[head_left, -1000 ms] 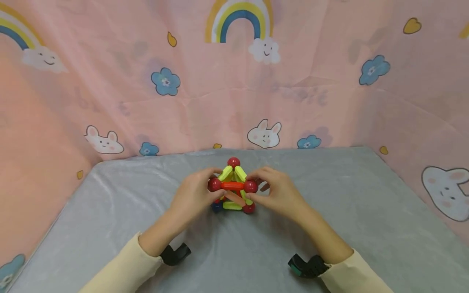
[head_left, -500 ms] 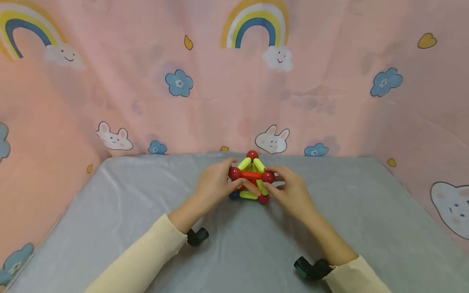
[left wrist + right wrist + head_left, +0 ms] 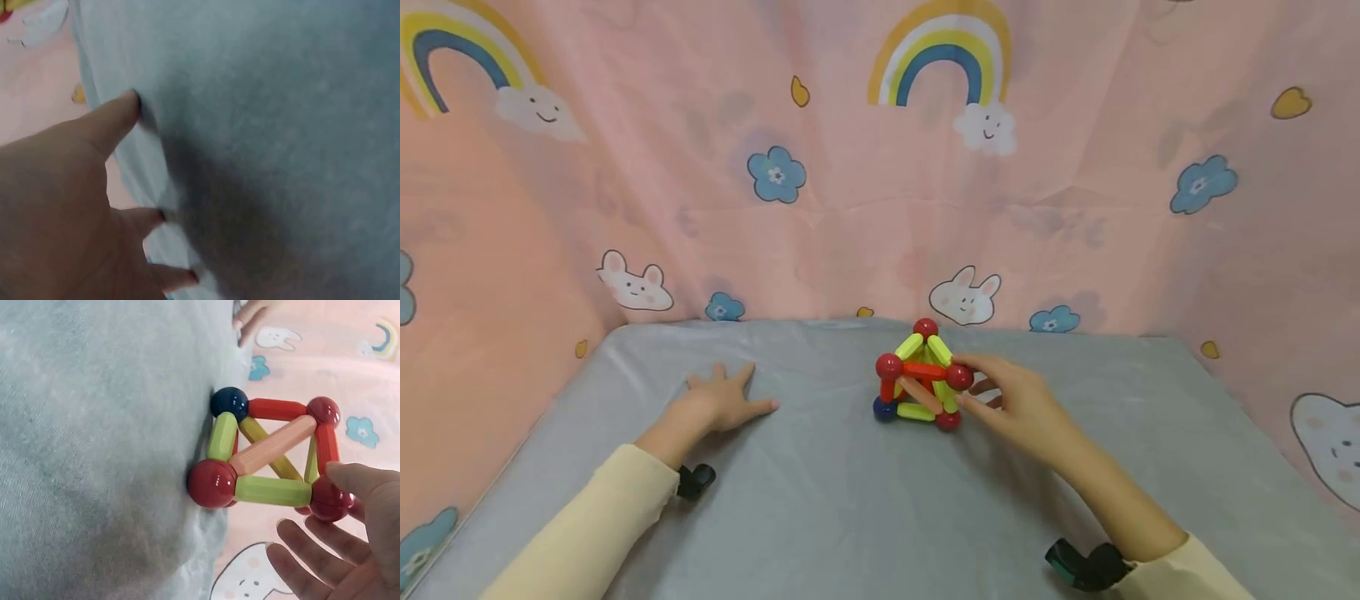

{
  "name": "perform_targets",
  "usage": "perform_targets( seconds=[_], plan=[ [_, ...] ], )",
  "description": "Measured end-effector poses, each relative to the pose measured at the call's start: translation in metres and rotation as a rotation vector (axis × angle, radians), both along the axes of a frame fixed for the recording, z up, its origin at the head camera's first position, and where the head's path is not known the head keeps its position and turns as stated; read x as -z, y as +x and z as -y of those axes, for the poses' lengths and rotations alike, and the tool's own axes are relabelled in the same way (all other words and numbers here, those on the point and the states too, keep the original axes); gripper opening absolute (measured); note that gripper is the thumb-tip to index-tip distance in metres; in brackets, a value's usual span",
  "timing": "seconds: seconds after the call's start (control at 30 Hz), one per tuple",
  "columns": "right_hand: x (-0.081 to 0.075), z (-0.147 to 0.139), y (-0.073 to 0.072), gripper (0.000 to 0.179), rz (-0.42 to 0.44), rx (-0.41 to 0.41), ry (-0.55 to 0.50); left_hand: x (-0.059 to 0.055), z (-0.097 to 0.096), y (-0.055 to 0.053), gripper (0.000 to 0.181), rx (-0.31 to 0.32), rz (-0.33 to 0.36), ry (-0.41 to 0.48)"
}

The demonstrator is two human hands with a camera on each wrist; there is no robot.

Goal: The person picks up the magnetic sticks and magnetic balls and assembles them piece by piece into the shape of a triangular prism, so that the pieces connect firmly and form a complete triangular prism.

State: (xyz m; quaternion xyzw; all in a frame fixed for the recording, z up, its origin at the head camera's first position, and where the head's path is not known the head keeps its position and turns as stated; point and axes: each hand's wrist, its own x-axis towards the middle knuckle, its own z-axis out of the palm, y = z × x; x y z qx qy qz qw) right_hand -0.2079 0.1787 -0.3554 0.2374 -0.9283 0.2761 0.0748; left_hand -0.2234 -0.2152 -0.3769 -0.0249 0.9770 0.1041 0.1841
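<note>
A small frame of a ball-and-stick building toy [image 3: 925, 372] stands on the grey cloth, made of balls joined by red, yellow-green and orange sticks. My right hand [image 3: 1018, 408] pinches the red ball [image 3: 331, 497] at its upper right corner between thumb and index finger, other fingers held out. The dark blue ball [image 3: 229, 404] sits at a lower corner, and an orange stick [image 3: 275, 445] runs diagonally across one face. Off to the left, my left hand [image 3: 718, 404] holds nothing; its fingers are spread, low over the cloth. In its wrist view the fingertips [image 3: 132, 103] are right at the cloth.
Grey cloth [image 3: 820, 500] covers the table. Pink fabric with rainbows, rabbits and flowers [image 3: 775, 175] hangs behind it and along both sides. The toy stands near the back edge. Black cameras [image 3: 1086, 565] are strapped below both wrists.
My left hand has let go of the toy's left red ball and moved left, fingers spreading. My right hand keeps its pinch on the right ball. The head view has shifted slightly.
</note>
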Motion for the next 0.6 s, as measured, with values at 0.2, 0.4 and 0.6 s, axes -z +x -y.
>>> perform_targets(
  seconds=[0.2, 0.4, 0.6],
  plan=[
    [0.001, 0.016, -0.004, 0.06, 0.069, 0.036, 0.048, -0.005, 0.024, -0.013, 0.102, 0.028, 0.063, 0.011],
    [0.007, 0.018, -0.011, 0.057, 0.125, -0.051, -0.005, -0.014, 0.026, -0.013, 0.094, 0.056, 0.065, -0.003],
    [-0.003, 0.002, -0.025, 0.063, 0.212, -0.047, 0.106, -0.021, -0.005, -0.02, 0.068, 0.165, -0.136, -0.039]
  ],
)
